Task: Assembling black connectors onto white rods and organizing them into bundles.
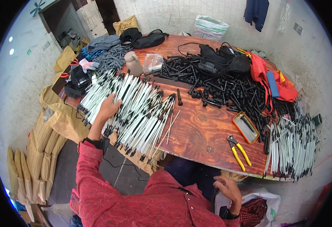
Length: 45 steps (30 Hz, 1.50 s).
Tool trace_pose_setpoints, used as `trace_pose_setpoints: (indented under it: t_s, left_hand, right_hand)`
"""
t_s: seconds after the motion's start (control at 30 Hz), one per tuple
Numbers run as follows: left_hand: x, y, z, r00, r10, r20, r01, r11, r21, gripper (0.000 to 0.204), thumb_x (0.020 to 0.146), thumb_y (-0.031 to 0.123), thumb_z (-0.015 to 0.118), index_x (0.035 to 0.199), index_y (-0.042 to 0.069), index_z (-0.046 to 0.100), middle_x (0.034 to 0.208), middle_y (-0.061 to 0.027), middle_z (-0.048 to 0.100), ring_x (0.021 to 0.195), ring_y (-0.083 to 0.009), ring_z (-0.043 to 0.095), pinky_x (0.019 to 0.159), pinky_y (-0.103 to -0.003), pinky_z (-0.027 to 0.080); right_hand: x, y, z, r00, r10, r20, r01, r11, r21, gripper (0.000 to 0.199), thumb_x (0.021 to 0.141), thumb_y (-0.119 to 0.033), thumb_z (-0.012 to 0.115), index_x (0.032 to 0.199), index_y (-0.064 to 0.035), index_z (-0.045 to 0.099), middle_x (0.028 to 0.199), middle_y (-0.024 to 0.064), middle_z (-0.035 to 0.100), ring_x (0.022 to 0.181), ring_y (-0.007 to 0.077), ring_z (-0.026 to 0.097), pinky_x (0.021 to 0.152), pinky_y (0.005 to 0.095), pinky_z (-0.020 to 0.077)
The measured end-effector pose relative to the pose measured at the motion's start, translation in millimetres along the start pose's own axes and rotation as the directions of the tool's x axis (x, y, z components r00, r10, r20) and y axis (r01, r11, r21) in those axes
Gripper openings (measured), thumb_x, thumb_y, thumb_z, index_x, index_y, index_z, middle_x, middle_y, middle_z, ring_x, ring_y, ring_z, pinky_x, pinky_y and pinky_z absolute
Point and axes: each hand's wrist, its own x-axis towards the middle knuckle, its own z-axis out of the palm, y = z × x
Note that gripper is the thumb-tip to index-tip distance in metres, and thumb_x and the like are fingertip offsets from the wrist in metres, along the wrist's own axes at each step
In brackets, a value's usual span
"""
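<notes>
My left hand (109, 108) is over a wide pile of thin white rods with black ends (145, 117) on the left part of the table. Its fingers curl in among the rods and look closed on some; how many is hidden. My right hand (229, 188) hangs in front of the table edge, fingers loosely bent and apart, with nothing visible in it. Above that hand on the table lie yellow-handled pliers (240, 153). Beside them sits an orange-rimmed tray (246, 128) with a dark piece inside.
Black bolt-like plastic parts (230, 90) heap across the back right, one lying apart (179, 97). Another bundle of white rods (292, 145) covers the right end. A beige jug (133, 63) and grey parts (111, 58) stand behind. Brown sacks (45, 151) are stacked at left.
</notes>
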Motion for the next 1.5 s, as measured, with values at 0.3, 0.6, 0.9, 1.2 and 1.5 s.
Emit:
trace_pose_setpoints:
  t_s: [0.3, 0.6, 0.9, 1.2, 1.5]
  left_hand:
    - [-26, 8, 6, 0.982, 0.115, -0.152, -0.129, 0.988, -0.087, 0.039, 0.101, 0.018, 0.059, 0.132, -0.006, 0.055, 0.12, -0.0269, 0.067, 0.111, -0.0375, 0.065, 0.099, -0.041, 0.048]
    - [-36, 20, 5, 0.985, 0.107, -0.132, -0.117, 0.991, -0.07, 0.028, 0.103, 0.011, 0.055, 0.126, -0.005, 0.056, 0.106, -0.0194, 0.065, 0.096, -0.0275, 0.062, 0.09, -0.038, 0.049]
    - [-37, 25, 0, 0.999, 0.006, -0.036, -0.008, 0.999, -0.046, 0.046, 0.108, 0.022, 0.052, 0.142, -0.008, 0.048, 0.12, -0.0164, 0.06, 0.105, -0.0195, 0.055, 0.095, -0.034, 0.046]
    - [-38, 26, 3, 0.998, 0.041, -0.054, -0.044, 0.998, -0.046, 0.041, 0.106, 0.02, 0.056, 0.137, -0.007, 0.051, 0.116, -0.0174, 0.062, 0.105, -0.0201, 0.056, 0.095, -0.035, 0.046]
    - [-39, 36, 13, 0.972, 0.206, -0.109, -0.181, 0.962, 0.206, 0.051, 0.097, 0.017, 0.07, 0.137, -0.007, 0.051, 0.126, -0.0285, 0.06, 0.114, -0.0406, 0.062, 0.099, -0.044, 0.05]
  right_hand:
    - [10, 21, -1, 0.984, 0.155, 0.093, -0.156, 0.988, 0.005, 0.04, 0.098, -0.022, 0.07, 0.129, 0.0019, 0.067, 0.107, 0.0157, 0.076, 0.096, 0.0196, 0.072, 0.084, 0.0325, 0.0559]
    - [45, 24, 7, 0.933, 0.332, 0.14, -0.326, 0.943, -0.065, 0.037, 0.098, -0.02, 0.069, 0.128, 0.0022, 0.067, 0.111, 0.0151, 0.076, 0.099, 0.0215, 0.072, 0.089, 0.0349, 0.0555]
    - [52, 58, 12, 0.976, 0.21, 0.061, -0.193, 0.959, -0.208, 0.031, 0.096, -0.019, 0.07, 0.119, 0.0016, 0.069, 0.099, 0.0113, 0.076, 0.095, 0.0204, 0.071, 0.086, 0.0362, 0.0555]
    - [58, 14, 12, 0.946, 0.315, 0.071, -0.296, 0.933, -0.203, 0.044, 0.095, -0.028, 0.071, 0.132, -0.0044, 0.066, 0.126, 0.0212, 0.069, 0.116, 0.0391, 0.066, 0.102, 0.0454, 0.0502]
    - [43, 25, 16, 0.973, 0.227, 0.049, -0.22, 0.969, -0.107, 0.043, 0.095, -0.02, 0.072, 0.132, -0.0008, 0.065, 0.119, 0.02, 0.074, 0.108, 0.0297, 0.072, 0.095, 0.0401, 0.056]
